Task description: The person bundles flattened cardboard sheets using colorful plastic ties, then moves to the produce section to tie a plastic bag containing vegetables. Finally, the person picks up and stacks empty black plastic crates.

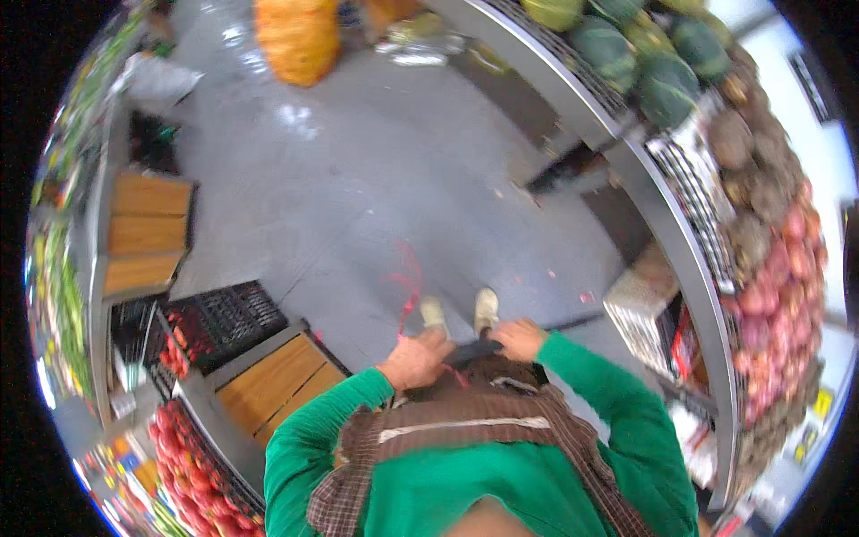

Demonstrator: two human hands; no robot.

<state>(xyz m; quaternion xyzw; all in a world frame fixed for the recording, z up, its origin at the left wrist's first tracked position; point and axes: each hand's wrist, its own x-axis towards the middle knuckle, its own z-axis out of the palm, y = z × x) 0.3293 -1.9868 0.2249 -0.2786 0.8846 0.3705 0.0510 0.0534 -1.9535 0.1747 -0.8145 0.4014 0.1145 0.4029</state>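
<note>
My left hand (pixel 417 359) is curled in front of my waist, its fingers closed. Thin pinkish-red strands (pixel 411 299) trail from it toward the floor, and a short pink end shows below its fingers. Between my hands runs a dark strip (pixel 475 352), blurred, at the top of a brown apron (pixel 463 409). The fingers of my right hand (pixel 518 340) close on the strip's right end. Whether the strip is part of the apron, I cannot tell. Both sleeves are green, and pale shoes (pixel 486 307) stand on the floor just beyond my hands.
A metal-edged produce stand (pixel 661 181) curves along the right, bearing watermelons (pixel 604 54), brown root vegetables (pixel 731 137) and red onions (pixel 772 288). At left are black crates (pixel 235 319), wooden-slatted panels (pixel 278 379) and tomatoes (pixel 184 463). An orange sack (pixel 298 40) stands ahead on the grey floor (pixel 349 181).
</note>
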